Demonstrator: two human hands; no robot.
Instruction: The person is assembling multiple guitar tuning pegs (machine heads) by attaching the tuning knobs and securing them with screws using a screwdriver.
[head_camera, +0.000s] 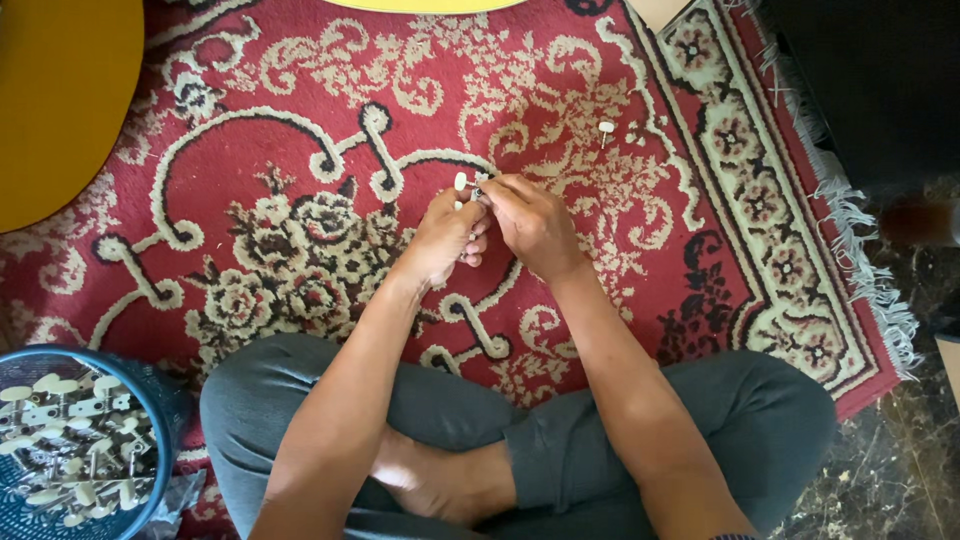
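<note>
Seated cross-legged on the floor, grey trousers (560, 450) nearest the camera, bare foot tucked in the middle.

Blue basket (150, 490) at the person's left knee, full of cream-knobbed guitar tuner parts (70, 440) on metal strips, piled loose.

Both forearms run forward and meet over the red patterned carpet (300, 130). Left hand (440, 240) has its grip closed round a small tuner peg (461, 182); the cream knob sticks up just above the fingers, metal shaft mostly hidden. Right hand (530, 225) pinches the same piece from the other side, fingertips touching it at the top. Whether there's a tool in that pinch I cannot tell, too small.

Judgement: step in hand looks like fitting or separating small parts of the peg, held in the air above the carpet, not resting on it. Next move likely needs the left to hold steady while the right twists or pulls along the shaft; small part, easy to drop into the carpet pile.

Further out: one loose peg (605, 128) lies on the carpet, well apart from the hands. Yellow guitar body (50, 100) at far left edge, a second yellow curve at the top edge. Dark stone floor (900, 450) beyond the carpet fringe on the right.
</note>
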